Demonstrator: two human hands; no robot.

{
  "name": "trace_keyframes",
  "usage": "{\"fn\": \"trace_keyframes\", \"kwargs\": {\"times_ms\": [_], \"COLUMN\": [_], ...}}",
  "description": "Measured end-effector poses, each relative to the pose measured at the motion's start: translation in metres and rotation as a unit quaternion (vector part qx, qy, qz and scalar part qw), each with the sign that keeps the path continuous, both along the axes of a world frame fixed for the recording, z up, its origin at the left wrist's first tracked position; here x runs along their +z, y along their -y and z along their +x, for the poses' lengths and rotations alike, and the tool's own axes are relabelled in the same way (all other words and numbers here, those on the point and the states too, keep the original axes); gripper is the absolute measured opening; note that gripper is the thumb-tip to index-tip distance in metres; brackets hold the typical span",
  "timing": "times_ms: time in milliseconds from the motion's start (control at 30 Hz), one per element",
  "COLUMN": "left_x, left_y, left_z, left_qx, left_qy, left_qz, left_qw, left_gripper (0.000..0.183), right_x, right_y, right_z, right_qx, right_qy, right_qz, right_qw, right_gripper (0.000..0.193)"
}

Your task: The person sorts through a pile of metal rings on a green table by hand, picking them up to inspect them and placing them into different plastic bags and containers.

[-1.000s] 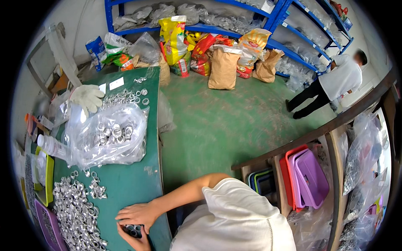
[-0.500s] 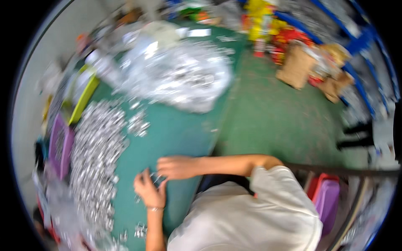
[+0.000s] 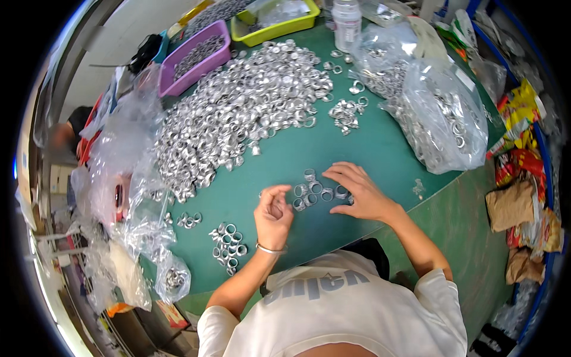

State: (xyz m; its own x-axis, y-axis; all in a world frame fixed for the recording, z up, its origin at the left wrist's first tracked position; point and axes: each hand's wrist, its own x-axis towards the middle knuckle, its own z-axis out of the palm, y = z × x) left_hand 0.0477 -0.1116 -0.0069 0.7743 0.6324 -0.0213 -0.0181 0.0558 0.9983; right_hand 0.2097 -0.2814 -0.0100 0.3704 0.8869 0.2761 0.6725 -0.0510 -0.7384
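Observation:
Several loose silver-coloured metal rings (image 3: 313,187) lie in a small cluster on the green tabletop between my hands. My right hand (image 3: 364,193) arches at the cluster's right side, thumb and fingers apart, with a couple of rings (image 3: 341,191) within the gap. At the cluster's left edge, my left hand (image 3: 273,219) is raised with its fingers curled in; whatever they may hold is hidden. A bracelet circles the left wrist. Nearer me on the left sits another small group of rings (image 3: 228,245).
A large heap of rings (image 3: 238,107) spreads behind. Past it stand a purple tray (image 3: 169,88) and a yellow-green tray (image 3: 276,33). A white bottle (image 3: 347,27) and a clear bag of metal parts (image 3: 443,119) are at the far right. Plastic bags (image 3: 128,154) crowd the left edge.
The view has turned to the right and become sharp. My hands, close together at a small piece before, are now apart on either side of the ring cluster.

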Motion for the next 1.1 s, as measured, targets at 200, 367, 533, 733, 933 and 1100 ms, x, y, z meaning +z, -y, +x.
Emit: {"fn": "trace_keyframes", "kwargs": {"times_ms": [200,367,533,733,933,1100], "left_x": [0.001,0.008,0.0,-0.013,-0.034,-0.054], "left_y": [0.009,0.013,0.025,0.057,0.07,0.073], "left_z": [-0.038,-0.044,-0.061,-0.08,-0.087,-0.09], "left_qx": [-0.017,-0.035,-0.214,-0.316,-0.305,-0.232], "left_qy": [-0.004,0.006,-0.004,-0.108,-0.088,-0.083], "left_qz": [-0.269,-0.33,-0.491,-0.552,-0.641,-0.697], "left_qw": [0.963,0.943,0.844,0.764,0.699,0.674], "left_gripper": [0.037,0.035,0.035,0.045,0.047,0.054], "right_x": [0.003,0.011,0.004,-0.007,-0.009,-0.012], "right_y": [-0.017,-0.016,-0.03,-0.053,-0.059,-0.04], "right_z": [0.003,0.008,-0.002,-0.02,-0.028,-0.038], "right_qx": [0.043,0.058,0.109,0.154,0.187,0.232], "right_qy": [0.001,0.043,0.073,0.064,0.1,0.08], "right_qz": [-0.023,-0.069,-0.059,-0.037,-0.029,-0.037], "right_qw": [0.999,0.995,0.99,0.985,0.977,0.969], "right_gripper": [0.08,0.086,0.09,0.077,0.052,0.052]}}
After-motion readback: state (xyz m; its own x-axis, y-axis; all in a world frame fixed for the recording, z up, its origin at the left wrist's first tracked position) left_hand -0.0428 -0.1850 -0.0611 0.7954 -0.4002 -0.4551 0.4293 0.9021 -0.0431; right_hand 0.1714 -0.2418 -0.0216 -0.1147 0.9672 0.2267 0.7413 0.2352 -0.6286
